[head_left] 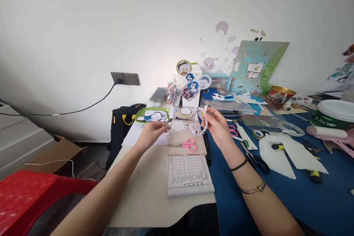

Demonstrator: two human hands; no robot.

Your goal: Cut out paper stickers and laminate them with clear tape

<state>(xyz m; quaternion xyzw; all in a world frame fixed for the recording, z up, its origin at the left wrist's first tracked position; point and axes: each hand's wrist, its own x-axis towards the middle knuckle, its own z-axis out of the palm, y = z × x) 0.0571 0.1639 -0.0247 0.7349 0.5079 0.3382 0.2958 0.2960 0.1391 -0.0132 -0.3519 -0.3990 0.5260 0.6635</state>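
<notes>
My left hand [153, 132] is closed in a pinch at the left edge of a thin white ring [177, 121], which is held above the board. Opposite it, my right hand [217, 123] grips a narrow roll of white tape [205, 127], turned upright between thumb and fingers. Below both hands, pink-handled scissors [189, 145] lie with their blades pointing left on a beige board [177, 151]. A printed form pad [189, 173] is nearer to me. Behind the ring are paper cutouts [184, 112] and a green tray [139, 116] with more cutouts in it.
On the blue mat [235, 199] to the right lie black-handled scissors [260, 164], white sheet pieces [276, 155], pliers and a green-and-white tub [334, 114]. A white box [196, 72] with stickers stands against the wall. A red stool [33, 199] is at left.
</notes>
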